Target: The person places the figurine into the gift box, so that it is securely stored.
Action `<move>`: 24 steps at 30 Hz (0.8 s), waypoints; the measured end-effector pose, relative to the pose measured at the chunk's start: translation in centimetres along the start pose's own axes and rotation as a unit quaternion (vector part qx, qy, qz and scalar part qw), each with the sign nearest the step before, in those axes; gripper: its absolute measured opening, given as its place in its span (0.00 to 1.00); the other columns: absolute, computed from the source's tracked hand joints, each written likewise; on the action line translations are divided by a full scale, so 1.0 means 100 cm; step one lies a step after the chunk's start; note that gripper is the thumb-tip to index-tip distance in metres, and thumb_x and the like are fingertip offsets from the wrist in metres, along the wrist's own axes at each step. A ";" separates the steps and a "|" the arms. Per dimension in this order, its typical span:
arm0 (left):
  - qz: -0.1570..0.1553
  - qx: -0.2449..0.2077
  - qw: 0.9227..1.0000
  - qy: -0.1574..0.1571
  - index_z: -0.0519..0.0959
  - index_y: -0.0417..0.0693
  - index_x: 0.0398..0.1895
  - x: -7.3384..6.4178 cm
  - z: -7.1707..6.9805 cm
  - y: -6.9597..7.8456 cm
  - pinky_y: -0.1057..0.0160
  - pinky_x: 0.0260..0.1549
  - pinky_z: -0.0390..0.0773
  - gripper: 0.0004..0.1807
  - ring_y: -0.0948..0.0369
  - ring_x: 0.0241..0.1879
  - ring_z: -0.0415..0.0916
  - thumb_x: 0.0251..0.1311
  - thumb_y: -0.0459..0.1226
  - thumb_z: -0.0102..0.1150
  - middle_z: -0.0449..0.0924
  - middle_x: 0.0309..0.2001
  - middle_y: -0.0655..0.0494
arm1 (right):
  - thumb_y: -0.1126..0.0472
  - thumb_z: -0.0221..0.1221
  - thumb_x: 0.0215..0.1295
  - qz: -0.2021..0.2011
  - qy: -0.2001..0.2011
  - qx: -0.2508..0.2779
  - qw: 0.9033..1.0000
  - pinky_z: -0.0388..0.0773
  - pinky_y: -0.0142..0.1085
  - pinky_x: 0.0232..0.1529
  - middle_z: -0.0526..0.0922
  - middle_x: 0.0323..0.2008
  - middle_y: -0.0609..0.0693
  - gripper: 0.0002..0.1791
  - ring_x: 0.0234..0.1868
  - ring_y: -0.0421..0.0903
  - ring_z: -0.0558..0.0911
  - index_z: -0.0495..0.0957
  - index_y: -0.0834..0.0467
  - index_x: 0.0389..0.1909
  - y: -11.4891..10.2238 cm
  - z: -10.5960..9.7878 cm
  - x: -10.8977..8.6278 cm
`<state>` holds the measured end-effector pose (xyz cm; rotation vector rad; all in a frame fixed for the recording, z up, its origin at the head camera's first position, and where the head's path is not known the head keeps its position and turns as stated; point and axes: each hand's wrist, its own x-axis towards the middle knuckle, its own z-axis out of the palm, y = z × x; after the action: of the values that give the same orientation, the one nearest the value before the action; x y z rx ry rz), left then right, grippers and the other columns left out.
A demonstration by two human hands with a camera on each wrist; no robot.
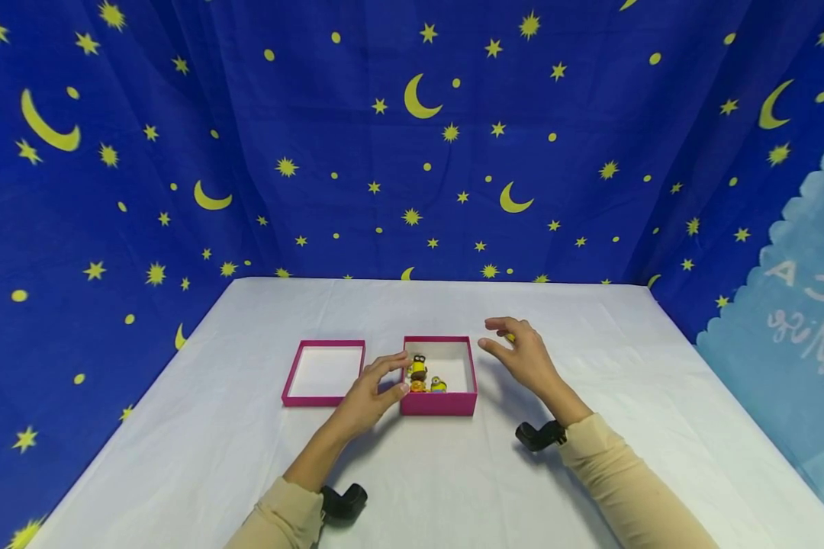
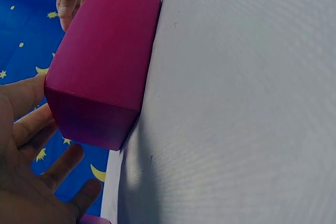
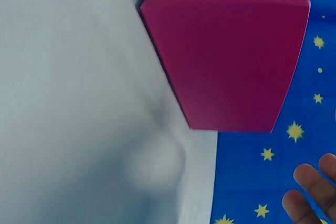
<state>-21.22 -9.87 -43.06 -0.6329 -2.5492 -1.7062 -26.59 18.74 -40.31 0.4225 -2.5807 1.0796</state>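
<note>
A magenta box with a white inside stands uncovered on the table. Inside, on the left, a yellow Minion figure stands upright beside an orange toy figure. Another Minion figure sits low near the front wall. My left hand touches the box's left rim, its fingers loosely spread; in the left wrist view the thumb is at the box's upper corner. To the right of the box, my right hand is raised above the table. A small yellow toy shows within its bent fingers, mostly hidden by them.
The shallow box lid, magenta with a white inside, lies left of the box, partly behind my left hand. A white cloth covers the table. Behind it hangs a blue curtain with yellow moons and stars.
</note>
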 end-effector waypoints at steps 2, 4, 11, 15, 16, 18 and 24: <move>0.000 0.000 1.000 -0.002 0.71 0.43 0.61 0.000 -0.001 0.000 0.43 0.69 0.54 0.23 0.52 0.72 0.53 0.62 0.34 0.56 0.65 0.68 0.55 | 0.53 0.64 0.58 0.007 -0.001 -0.007 1.000 0.74 0.52 0.50 0.83 0.49 0.55 0.22 0.49 0.53 0.78 0.77 0.57 0.52 0.003 -0.001 0.001; 0.000 0.001 1.000 -0.003 0.72 0.44 0.61 0.000 -0.001 0.001 0.43 0.69 0.54 0.23 0.52 0.72 0.53 0.62 0.34 0.56 0.65 0.68 0.55 | 0.53 0.64 0.58 0.012 -0.002 -0.013 1.000 0.74 0.51 0.49 0.83 0.49 0.56 0.22 0.49 0.54 0.78 0.77 0.57 0.52 0.006 -0.002 0.003; 0.001 0.001 1.000 -0.005 0.72 0.44 0.61 0.000 -0.002 0.001 0.42 0.68 0.56 0.22 0.51 0.72 0.53 0.62 0.34 0.56 0.65 0.68 0.55 | 0.51 0.64 0.58 0.020 0.000 -0.028 0.999 0.72 0.45 0.45 0.82 0.46 0.59 0.23 0.47 0.54 0.77 0.77 0.57 0.52 0.017 -0.004 0.010; -0.005 -0.005 1.000 -0.008 0.71 0.44 0.61 0.000 -0.002 0.001 0.43 0.69 0.56 0.23 0.52 0.72 0.52 0.62 0.34 0.56 0.65 0.68 0.56 | 0.51 0.64 0.58 0.028 -0.006 -0.032 0.999 0.70 0.42 0.43 0.82 0.46 0.60 0.24 0.46 0.55 0.76 0.77 0.58 0.53 0.022 -0.005 0.012; -0.005 -0.007 1.000 -0.008 0.71 0.44 0.61 0.000 -0.002 0.001 0.43 0.68 0.56 0.23 0.52 0.72 0.52 0.62 0.34 0.56 0.65 0.68 0.56 | 0.51 0.64 0.59 0.030 -0.008 -0.032 0.999 0.70 0.42 0.43 0.82 0.46 0.60 0.24 0.46 0.56 0.76 0.76 0.58 0.54 0.023 -0.006 0.012; -0.004 -0.008 1.000 -0.007 0.71 0.44 0.61 0.000 -0.002 0.001 0.43 0.68 0.56 0.23 0.52 0.72 0.52 0.62 0.33 0.56 0.65 0.68 0.56 | 0.51 0.63 0.59 0.035 -0.013 -0.032 0.999 0.71 0.44 0.45 0.81 0.48 0.60 0.25 0.47 0.56 0.75 0.76 0.58 0.55 0.025 -0.007 0.013; -0.012 -0.009 1.000 -0.009 0.71 0.42 0.61 -0.002 -0.002 0.007 0.42 0.67 0.58 0.23 0.50 0.73 0.51 0.62 0.33 0.55 0.63 0.69 0.52 | 0.49 0.63 0.60 0.051 -0.018 -0.034 0.998 0.72 0.50 0.50 0.80 0.50 0.60 0.27 0.50 0.57 0.74 0.74 0.58 0.57 0.037 -0.008 0.014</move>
<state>-20.87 -9.88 -42.35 -0.6240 -2.5670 -1.7411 -29.13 21.63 -41.54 0.2998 -2.6870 1.0210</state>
